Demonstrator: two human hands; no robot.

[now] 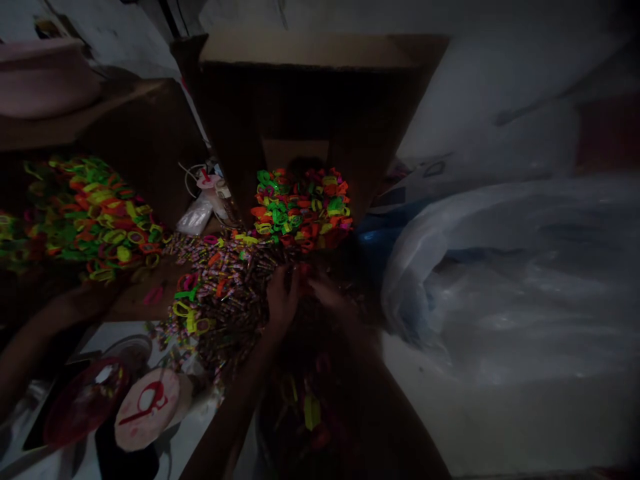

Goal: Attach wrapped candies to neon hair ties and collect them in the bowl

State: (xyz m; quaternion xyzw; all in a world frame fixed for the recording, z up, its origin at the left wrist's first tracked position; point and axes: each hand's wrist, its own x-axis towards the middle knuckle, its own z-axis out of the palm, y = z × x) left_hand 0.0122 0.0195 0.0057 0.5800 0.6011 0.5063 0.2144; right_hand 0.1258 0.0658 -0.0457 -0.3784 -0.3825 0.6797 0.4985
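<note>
In dim light, my left hand [283,297] and my right hand [326,293] meet over a heap of small wrapped candies [240,280]. Between their fingertips is a red plastic piece [304,275], which looks like a toy watch; its details are blurred. Just beyond the hands, a pile of bright toy watches [295,210] in green, orange, yellow and red lies at the mouth of a cardboard box [320,53]. A few yellow and green toy watches [193,317] rest on the candies to the left. A yellow one [312,412] shows below, between my forearms.
Another person's arm [50,327] reaches in at left beside a larger watch pile [105,213]. A red bowl [85,403] and a round container with a pink lid [147,408] stand at lower left. A big clear plastic bag [505,287] fills the right side.
</note>
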